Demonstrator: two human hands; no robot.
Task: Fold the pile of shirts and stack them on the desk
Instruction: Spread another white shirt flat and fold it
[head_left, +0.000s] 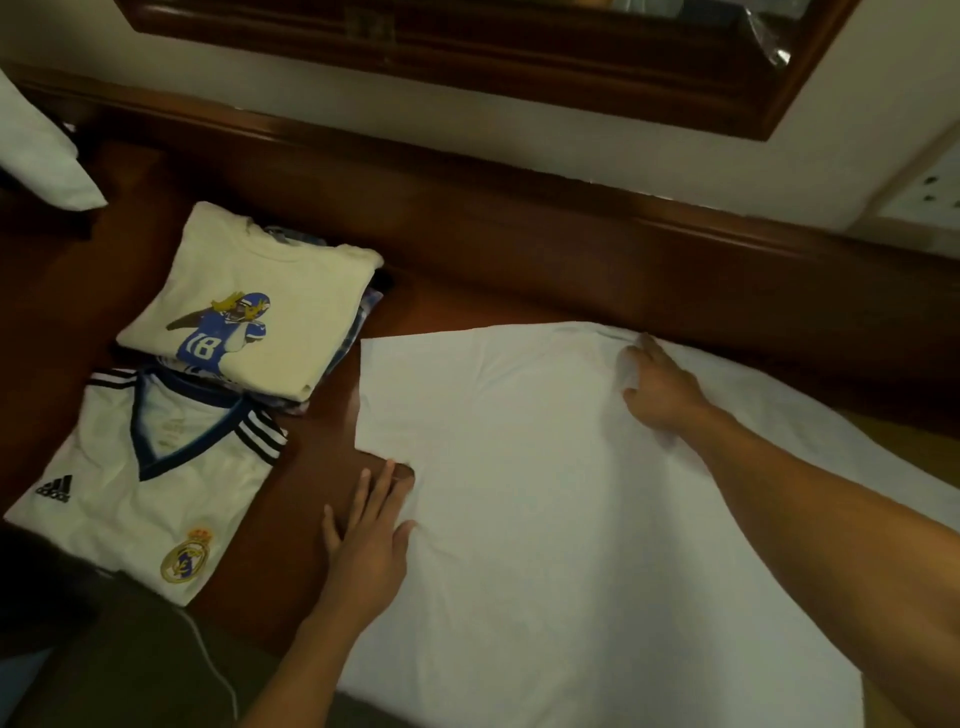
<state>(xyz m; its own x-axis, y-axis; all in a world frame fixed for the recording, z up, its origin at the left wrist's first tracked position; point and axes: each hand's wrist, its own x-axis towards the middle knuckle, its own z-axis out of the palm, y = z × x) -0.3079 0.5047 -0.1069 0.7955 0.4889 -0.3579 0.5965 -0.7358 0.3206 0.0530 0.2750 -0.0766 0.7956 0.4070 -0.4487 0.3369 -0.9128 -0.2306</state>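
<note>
A plain white shirt (530, 467) lies spread flat across the wooden desk (467, 249), reaching the near edge. My left hand (369, 545) rests flat with straight fingers at the shirt's left edge, below its sleeve. My right hand (657, 387) lies on the shirt's far side near the collar, fingers pressing the cloth. To the left sits a stack of folded shirts topped by a cream shirt (260, 301) printed with a football player numbered 18. In front of that stack lies a folded white football jersey (145, 483) with a navy V-neck and a club crest.
A white pillow (36, 156) shows at the far left. A raised wooden ledge and a dark framed mirror (467, 52) run along the wall behind the desk. A wall socket plate (930, 192) is at the right. A thin white cable (208, 654) hangs at the near left.
</note>
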